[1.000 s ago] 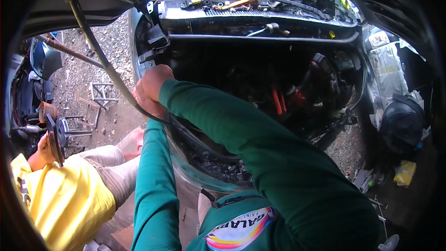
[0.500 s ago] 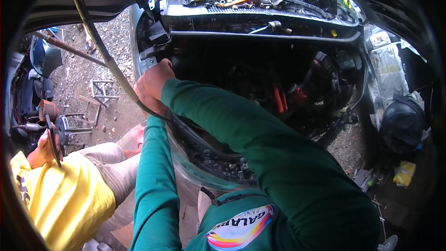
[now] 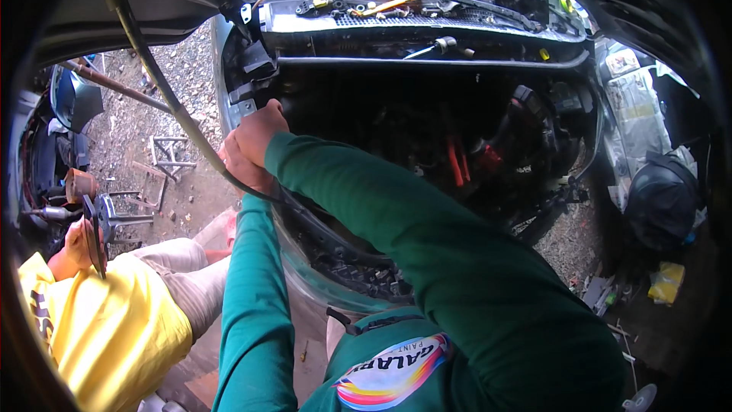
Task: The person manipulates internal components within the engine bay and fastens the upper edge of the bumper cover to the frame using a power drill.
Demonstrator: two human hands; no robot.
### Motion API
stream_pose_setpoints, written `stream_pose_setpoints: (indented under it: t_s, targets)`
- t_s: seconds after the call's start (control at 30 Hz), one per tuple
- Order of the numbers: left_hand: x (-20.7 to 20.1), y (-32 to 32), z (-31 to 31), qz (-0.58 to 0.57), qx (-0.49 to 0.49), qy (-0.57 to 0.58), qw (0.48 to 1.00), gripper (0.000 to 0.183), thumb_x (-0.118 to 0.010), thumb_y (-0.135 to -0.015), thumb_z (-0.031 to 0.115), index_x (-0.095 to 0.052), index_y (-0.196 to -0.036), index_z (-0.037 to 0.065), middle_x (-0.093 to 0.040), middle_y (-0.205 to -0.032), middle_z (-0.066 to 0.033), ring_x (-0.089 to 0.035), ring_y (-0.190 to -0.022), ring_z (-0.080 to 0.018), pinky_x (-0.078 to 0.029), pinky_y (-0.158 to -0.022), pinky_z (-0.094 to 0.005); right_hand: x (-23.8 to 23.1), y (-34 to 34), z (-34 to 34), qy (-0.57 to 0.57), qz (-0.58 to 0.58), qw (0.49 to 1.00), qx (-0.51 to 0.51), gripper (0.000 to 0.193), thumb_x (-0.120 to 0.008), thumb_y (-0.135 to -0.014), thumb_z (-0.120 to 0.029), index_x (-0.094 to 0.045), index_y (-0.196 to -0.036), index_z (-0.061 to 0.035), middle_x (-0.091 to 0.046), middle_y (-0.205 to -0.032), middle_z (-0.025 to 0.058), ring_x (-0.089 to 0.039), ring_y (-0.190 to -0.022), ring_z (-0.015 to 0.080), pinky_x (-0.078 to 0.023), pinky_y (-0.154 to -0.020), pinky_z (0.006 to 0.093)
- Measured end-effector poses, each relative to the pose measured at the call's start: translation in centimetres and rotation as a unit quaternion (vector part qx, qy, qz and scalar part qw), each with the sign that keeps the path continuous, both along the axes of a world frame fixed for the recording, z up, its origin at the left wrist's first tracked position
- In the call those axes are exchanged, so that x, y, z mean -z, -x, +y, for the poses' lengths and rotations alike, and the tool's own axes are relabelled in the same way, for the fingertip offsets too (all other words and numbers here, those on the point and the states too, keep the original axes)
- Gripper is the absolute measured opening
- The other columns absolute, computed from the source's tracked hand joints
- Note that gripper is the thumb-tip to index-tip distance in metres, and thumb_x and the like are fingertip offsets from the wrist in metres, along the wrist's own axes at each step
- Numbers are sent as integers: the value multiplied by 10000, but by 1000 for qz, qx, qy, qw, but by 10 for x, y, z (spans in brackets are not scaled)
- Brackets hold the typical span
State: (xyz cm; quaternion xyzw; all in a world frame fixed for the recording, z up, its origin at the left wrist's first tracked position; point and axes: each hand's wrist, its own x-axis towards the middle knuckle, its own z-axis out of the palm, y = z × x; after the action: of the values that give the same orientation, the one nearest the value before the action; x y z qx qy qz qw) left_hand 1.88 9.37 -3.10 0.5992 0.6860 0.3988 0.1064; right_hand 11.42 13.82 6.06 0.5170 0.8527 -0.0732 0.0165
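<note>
Both my hands are together at the left edge of a car's open engine bay (image 3: 343, 95), close to a metal bracket (image 3: 242, 107). My right hand (image 3: 261, 131) is closed, its fingers curled over and away from view. Just below and against it, my left hand (image 3: 245, 169) is closed too. Whatever sits inside the two grips is hidden by the hands themselves. A dark hose-like rod (image 3: 164, 80) slants down from the raised hood and passes beside my left wrist.
At left, a person in a yellow shirt (image 3: 122, 328) holds a flat dark object (image 3: 94, 236). Metal stool frames (image 3: 171, 156) stand on the gravel. A ratchet-like tool (image 3: 435, 47) and loose parts lie along the cowl. Red parts (image 3: 457, 160) show in the dark bay. A black rounded object (image 3: 662, 202) is at right.
My hands stay at the same spot, with barely any shift. At left, the other person's hand and flat dark object have moved slightly downward and to the right.
</note>
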Motion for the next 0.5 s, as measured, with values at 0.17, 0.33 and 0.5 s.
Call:
stream_pose_setpoints:
  t_s: [0.17,0.33,0.5]
  targets:
    - [6,18,3,7,23,-105,994,243,-789,-905,232,-719,-1058,57,-709,-991,-134,-652,-1052,-342,-506,-933,-440,-36,-35,5,-75,159,984,27,219,-639,-863,-218,-768,-983,-87,-776,-954,149,-751,-925,354,-520,-776,552]
    - [0,3,7,-46,23,-93,994,138,-791,-946,246,-764,-941,111,-735,-962,-79,-633,-1041,-299,-473,-959,-418,-32,-188,55,-206,117,963,124,130,-655,-823,-93,-720,-900,-11,-704,-807,220,-711,-776,408,-570,-703,551]
    - [12,4,8,-17,-7,-105,994,135,-812,-921,203,-802,-1029,122,-757,-1020,-83,-650,-1086,-294,-494,-992,-404,-22,-262,60,-242,-40,962,118,176,-625,-940,-163,-763,-883,-72,-765,-904,146,-775,-872,324,-628,-729,476]
